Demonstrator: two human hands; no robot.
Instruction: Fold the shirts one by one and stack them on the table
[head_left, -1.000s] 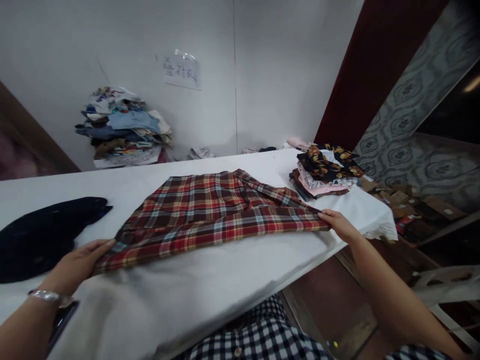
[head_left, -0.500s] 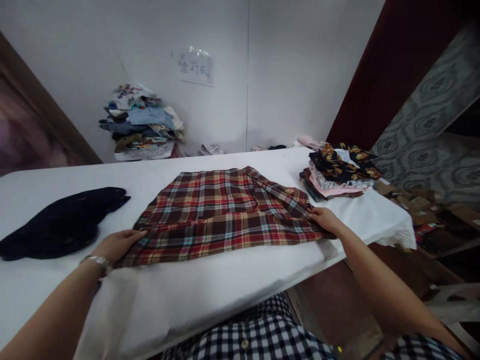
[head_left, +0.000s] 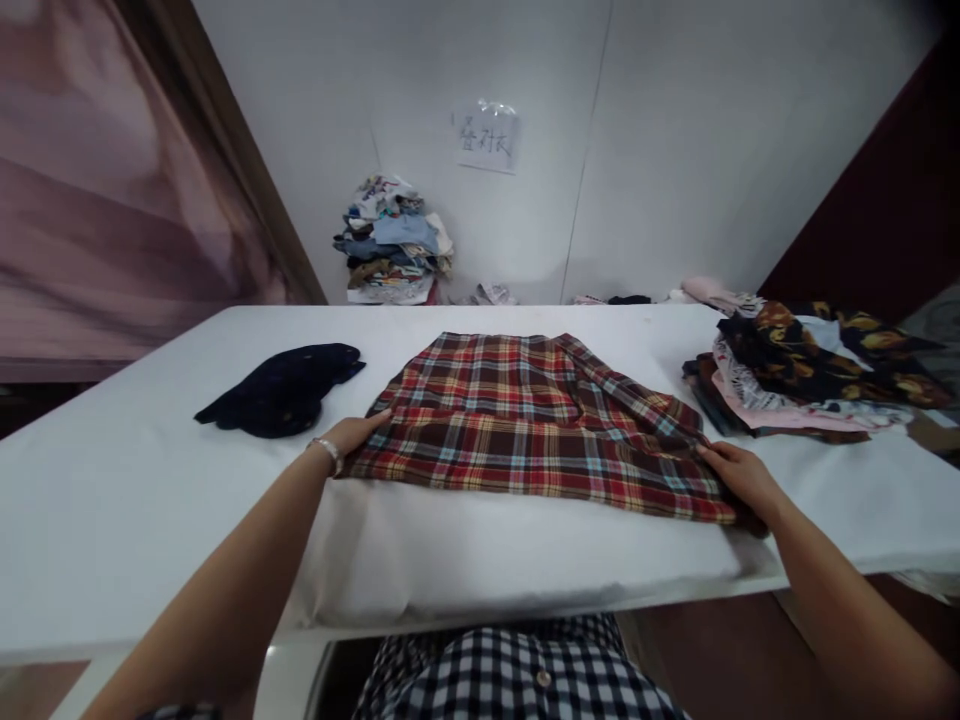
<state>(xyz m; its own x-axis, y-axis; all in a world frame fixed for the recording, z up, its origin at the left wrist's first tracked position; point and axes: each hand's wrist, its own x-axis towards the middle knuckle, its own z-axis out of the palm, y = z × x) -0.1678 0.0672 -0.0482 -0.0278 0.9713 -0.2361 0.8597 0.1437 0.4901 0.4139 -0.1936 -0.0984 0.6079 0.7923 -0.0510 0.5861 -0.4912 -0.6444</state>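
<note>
A paper sign point(head_left: 487, 142) on the wall reads "叠衬衣".

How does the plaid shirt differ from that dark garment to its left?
The plaid shirt is red-checked and spread flat; the dark garment is plain navy and bunched up. The shirt is bigger, with the left hand and right hand at its ends; nobody touches the garment. Both lie on the white table.

Garment workroom, white table point(head_left: 112, 500), clothes heaps point(head_left: 394, 240), wall sign point(head_left: 487, 140)
</note>
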